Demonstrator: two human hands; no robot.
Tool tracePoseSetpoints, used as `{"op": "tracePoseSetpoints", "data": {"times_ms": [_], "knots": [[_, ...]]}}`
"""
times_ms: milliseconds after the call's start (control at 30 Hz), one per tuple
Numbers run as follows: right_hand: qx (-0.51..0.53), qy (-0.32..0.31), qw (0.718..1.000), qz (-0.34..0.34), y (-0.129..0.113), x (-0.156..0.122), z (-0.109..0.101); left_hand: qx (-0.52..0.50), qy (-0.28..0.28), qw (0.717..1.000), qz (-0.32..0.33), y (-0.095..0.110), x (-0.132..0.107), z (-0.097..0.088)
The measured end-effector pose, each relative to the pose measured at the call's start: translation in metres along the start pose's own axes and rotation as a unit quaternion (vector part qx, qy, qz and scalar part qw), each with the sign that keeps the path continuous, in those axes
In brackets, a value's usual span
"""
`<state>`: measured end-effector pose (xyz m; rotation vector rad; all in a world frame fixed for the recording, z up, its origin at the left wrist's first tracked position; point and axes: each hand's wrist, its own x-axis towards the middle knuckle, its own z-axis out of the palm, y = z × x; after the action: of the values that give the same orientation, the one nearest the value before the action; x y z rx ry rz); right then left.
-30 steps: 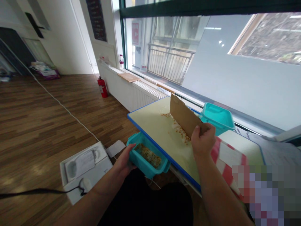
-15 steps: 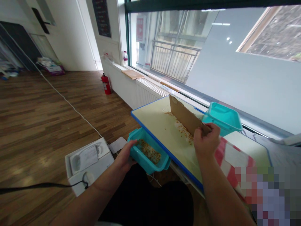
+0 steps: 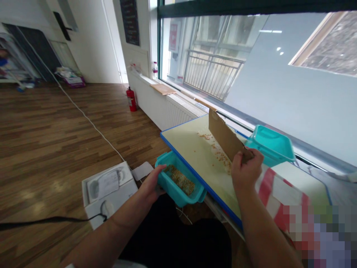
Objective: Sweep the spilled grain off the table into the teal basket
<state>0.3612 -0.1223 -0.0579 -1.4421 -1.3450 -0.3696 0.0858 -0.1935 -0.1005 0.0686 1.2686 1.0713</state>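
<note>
My left hand (image 3: 153, 183) grips the left rim of a turquoise plastic bin (image 3: 178, 199), held just below the table's blue edge. Yellowish kernels (image 3: 181, 179) mixed with something pale lie in its bottom. In my right hand (image 3: 247, 167) is a piece of brown cardboard (image 3: 223, 134), fingers closed round its near end, its long face standing on edge over the tabletop. Along its left side, loose kernels (image 3: 221, 156) and whitish bits are strewn across the pale yellow table (image 3: 184, 136). The cardboard's lower edge is close to them; whether it touches the surface I cannot tell.
A second turquoise bin (image 3: 273, 143) stands by the window at the table's far side. A red-and-white cloth (image 3: 281, 190) lies right of my right forearm. On the floor are a white box (image 3: 108, 190), a cable (image 3: 92, 124) and a fire extinguisher (image 3: 131, 99).
The whole view has shifted slightly, moving the scene to the right. Both hands keep their holds. The cardboard stands a little farther from some of the kernels.
</note>
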Motion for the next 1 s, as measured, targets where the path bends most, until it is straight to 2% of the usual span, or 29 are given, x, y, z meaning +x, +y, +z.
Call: {"op": "tracePoseSetpoints", "data": {"times_ms": [133, 233, 300, 367, 500, 633, 667, 700, 800, 900, 1000], "knots": [[0.038, -0.056, 0.997, -0.042, -0.002, 0.011, 0.016, -0.011, -0.004, 1.000, 0.000, 0.006, 0.000, -0.003], [0.065, -0.108, 0.990, -0.069, -0.005, 0.030, 0.028, -0.018, 0.002, 1.000, -0.004, 0.011, 0.002, -0.006], [0.077, -0.122, 0.987, -0.072, -0.006, 0.047, 0.038, -0.026, 0.013, 1.000, -0.008, 0.014, 0.003, -0.009], [0.091, -0.115, 0.989, -0.039, -0.005, 0.065, 0.053, -0.035, 0.014, 0.999, -0.008, 0.016, 0.004, -0.012], [0.109, -0.077, 0.988, 0.078, 0.005, 0.099, 0.088, -0.048, -0.011, 0.999, -0.022, 0.017, 0.010, -0.020], [0.142, -0.062, 0.975, 0.159, 0.016, 0.129, 0.120, -0.050, -0.033, 0.998, -0.029, 0.015, 0.019, -0.032], [0.153, -0.061, 0.971, 0.173, 0.018, 0.136, 0.127, -0.048, -0.043, 0.998, -0.014, 0.014, 0.022, -0.036], [0.164, -0.061, 0.968, 0.181, 0.018, 0.142, 0.133, -0.046, -0.068, 0.997, -0.002, 0.014, 0.025, -0.039], [0.195, -0.076, 0.959, 0.190, 0.016, 0.158, 0.147, -0.032, -0.077, 0.996, 0.008, 0.015, 0.039, -0.046], [0.233, -0.107, 0.946, 0.197, 0.010, 0.173, 0.159, -0.024, -0.087, 0.996, 0.019, 0.020, 0.053, -0.049], [0.272, -0.151, 0.929, 0.199, 0.006, 0.184, 0.171, -0.016, -0.103, 0.993, 0.060, 0.022, 0.067, -0.051]]}}
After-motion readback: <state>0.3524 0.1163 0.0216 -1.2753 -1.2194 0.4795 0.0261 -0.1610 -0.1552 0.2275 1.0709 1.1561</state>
